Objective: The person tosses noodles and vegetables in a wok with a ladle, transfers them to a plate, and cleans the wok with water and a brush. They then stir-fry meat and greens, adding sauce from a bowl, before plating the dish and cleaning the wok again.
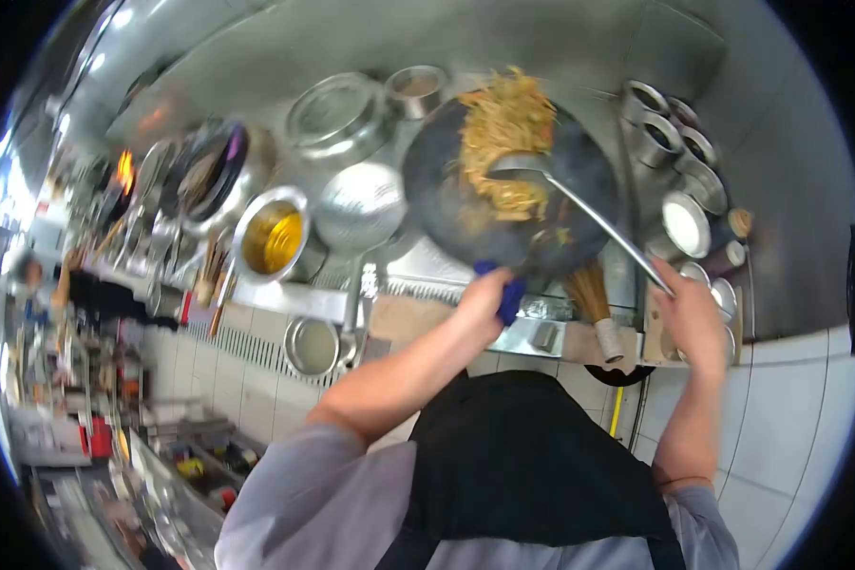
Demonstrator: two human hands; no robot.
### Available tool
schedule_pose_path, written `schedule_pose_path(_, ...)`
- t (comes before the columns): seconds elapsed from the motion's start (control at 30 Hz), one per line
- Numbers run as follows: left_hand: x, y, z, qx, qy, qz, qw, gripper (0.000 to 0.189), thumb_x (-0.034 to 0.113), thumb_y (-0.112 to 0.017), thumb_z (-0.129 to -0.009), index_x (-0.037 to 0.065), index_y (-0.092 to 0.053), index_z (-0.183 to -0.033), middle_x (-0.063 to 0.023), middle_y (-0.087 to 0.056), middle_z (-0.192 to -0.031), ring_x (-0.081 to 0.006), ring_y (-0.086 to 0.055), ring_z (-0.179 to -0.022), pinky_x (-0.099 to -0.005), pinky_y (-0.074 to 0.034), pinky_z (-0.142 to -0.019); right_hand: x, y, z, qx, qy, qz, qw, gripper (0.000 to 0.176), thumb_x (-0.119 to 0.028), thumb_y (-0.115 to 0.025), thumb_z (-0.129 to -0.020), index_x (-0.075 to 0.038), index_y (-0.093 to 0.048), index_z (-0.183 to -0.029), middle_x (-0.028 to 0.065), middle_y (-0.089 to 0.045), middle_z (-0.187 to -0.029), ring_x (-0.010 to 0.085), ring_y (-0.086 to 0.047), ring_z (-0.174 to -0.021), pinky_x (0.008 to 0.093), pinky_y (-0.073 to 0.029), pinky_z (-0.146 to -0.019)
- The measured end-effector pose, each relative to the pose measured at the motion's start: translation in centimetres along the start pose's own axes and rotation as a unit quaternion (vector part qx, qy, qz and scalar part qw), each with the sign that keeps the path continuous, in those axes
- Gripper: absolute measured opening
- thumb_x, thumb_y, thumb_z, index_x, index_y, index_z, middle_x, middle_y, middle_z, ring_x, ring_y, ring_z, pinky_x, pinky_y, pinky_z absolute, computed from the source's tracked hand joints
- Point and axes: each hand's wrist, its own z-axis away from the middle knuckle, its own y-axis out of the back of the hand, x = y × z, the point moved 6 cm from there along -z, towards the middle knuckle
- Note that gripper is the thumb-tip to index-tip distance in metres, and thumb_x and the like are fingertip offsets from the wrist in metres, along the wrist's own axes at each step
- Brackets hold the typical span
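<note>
- Left hand [483, 296]: fingers clamped on the near rim of the round black metal wok [437, 204] through a folded blue cloth [511, 296] (presumably against heat).
- Right hand [691, 321]: fingers closed round the long steel ladle [598, 220], whose bowl sits among yellow fried noodles [508, 119] heaped at the wok's far side.

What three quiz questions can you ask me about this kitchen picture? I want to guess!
1. True or false: the wok has noodles in it.
2. Pick one: what does the right hand hold? A) the long handle of a ladle; B) a cup; C) a knife.
3. Fill the gap: the left hand grips the wok through a ____ cloth.

Key: 1 true; 2 A; 3 blue.
</note>
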Motion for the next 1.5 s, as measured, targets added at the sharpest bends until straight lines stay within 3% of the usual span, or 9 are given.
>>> schedule_pose_path(0.2,5.3,-4.5,1.3,-0.040,-0.020,0.110,0.993,0.009,0.018,-0.054,-0.081,0.010,-0.055,-0.083,-0.0042,-0.054,-0.067,-0.0190,-0.051,-0.054,-0.0353,-0.040,-0.044,-0.6,-0.6,0.1,-0.059,0.033,-0.023,0.997,0.046,-0.011,-0.065,-0.080,-0.016,-0.057,-0.125,0.0225,-0.063,-0.089,0.0364,-0.062,-0.081,0.0430,-0.047,-0.072)
schedule_pose_path(0.47,2.0,2.6,2.5,0.090,-0.247,-0.188,0.946,0.024,0.012,-0.052,-0.080,-0.001,-0.062,-0.098,-0.0126,-0.064,-0.081,-0.0216,-0.063,-0.071,-0.0361,-0.048,-0.059,1.1,-4.6,-0.6,0.111,0.058,-0.005,0.992,0.044,-0.007,-0.057,-0.085,-0.010,-0.052,-0.129,0.0229,-0.062,-0.101,0.0343,-0.061,-0.091,0.0395,-0.047,-0.081)
schedule_pose_path(0.57,2.5,-0.5,-0.9,0.063,-0.069,-0.043,0.995,0.025,0.015,-0.054,-0.081,-0.005,-0.063,-0.091,-0.0149,-0.065,-0.084,-0.0233,-0.065,-0.072,-0.0387,-0.049,-0.059,2.4,-3.3,-0.6,0.065,0.064,-0.104,0.990,0.045,-0.012,-0.060,-0.085,0.001,-0.050,-0.127,0.0222,-0.061,-0.111,0.0344,-0.060,-0.101,0.0395,-0.045,-0.087)
schedule_pose_path(0.67,4.6,-2.8,-7.4,0.063,-0.064,-0.056,0.994,0.025,0.023,-0.054,-0.083,0.001,-0.064,-0.092,-0.0125,-0.063,-0.085,-0.0253,-0.062,-0.068,-0.0431,-0.045,-0.050,1.4,-3.3,-5.0,0.109,0.097,-0.032,0.989,0.044,-0.012,-0.060,-0.085,0.001,-0.050,-0.127,0.0226,-0.061,-0.111,0.0342,-0.059,-0.101,0.0390,-0.045,-0.087)
schedule_pose_path(0.8,4.0,-1.3,-2.9,-0.050,-0.112,-0.050,0.991,0.047,0.041,-0.065,-0.082,0.002,-0.062,-0.108,-0.0100,-0.064,-0.097,-0.0221,-0.062,-0.083,-0.0378,-0.048,-0.072,-1.1,-5.8,-10.5,0.179,0.103,0.072,0.976,0.044,-0.012,-0.060,-0.085,0.002,-0.051,-0.126,0.0232,-0.061,-0.110,0.0341,-0.059,-0.101,0.0382,-0.045,-0.087)
schedule_pose_path(0.93,-0.3,4.1,3.0,-0.205,-0.044,-0.130,0.969,0.039,0.041,-0.066,-0.083,0.009,-0.059,-0.103,-0.0048,-0.064,-0.089,-0.0163,-0.062,-0.075,-0.0322,-0.049,-0.068,-2.9,-9.6,-12.2,0.171,0.090,0.152,0.969,0.044,-0.012,-0.060,-0.085,0.003,-0.051,-0.126,0.0237,-0.061,-0.110,0.0339,-0.059,-0.101,0.0375,-0.045,-0.087)
schedule_pose_path(1.2,-1.1,26.0,17.7,-0.018,-0.139,0.144,0.980,0.035,0.033,-0.068,-0.084,0.005,-0.059,-0.103,-0.0037,-0.063,-0.094,-0.0122,-0.062,-0.083,-0.0274,-0.050,-0.073,-11.3,-9.8,-8.8,0.123,0.167,0.260,0.943,0.044,-0.012,-0.060,-0.085,0.006,-0.051,-0.125,0.0248,-0.061,-0.109,0.0336,-0.059,-0.101,0.0359,-0.045,-0.087)
schedule_pose_path(1.33,-3.8,35.8,22.2,0.081,-0.141,0.217,0.963,0.035,0.031,-0.067,-0.085,0.006,-0.058,-0.108,-0.0034,-0.063,-0.096,-0.0132,-0.061,-0.085,-0.0278,-0.050,-0.075,-29.1,-13.5,-5.4,-0.235,0.320,-0.204,0.895,0.032,-0.009,-0.056,-0.088,0.004,-0.056,-0.118,0.0134,-0.065,-0.101,0.0217,-0.062,-0.092,0.0295,-0.046,-0.082)
schedule_pose_path(1.5,-4.9,48.8,23.2,0.145,-0.196,0.268,0.932,0.034,0.029,-0.066,-0.085,0.005,-0.058,-0.108,-0.0034,-0.062,-0.096,-0.0136,-0.060,-0.085,-0.0278,-0.049,-0.075,-55.2,-25.0,13.0,-0.622,0.407,-0.153,0.651,0.029,-0.014,-0.059,-0.089,0.002,-0.059,-0.114,0.0092,-0.066,-0.099,0.0151,-0.061,-0.092,0.0281,-0.047,-0.083)
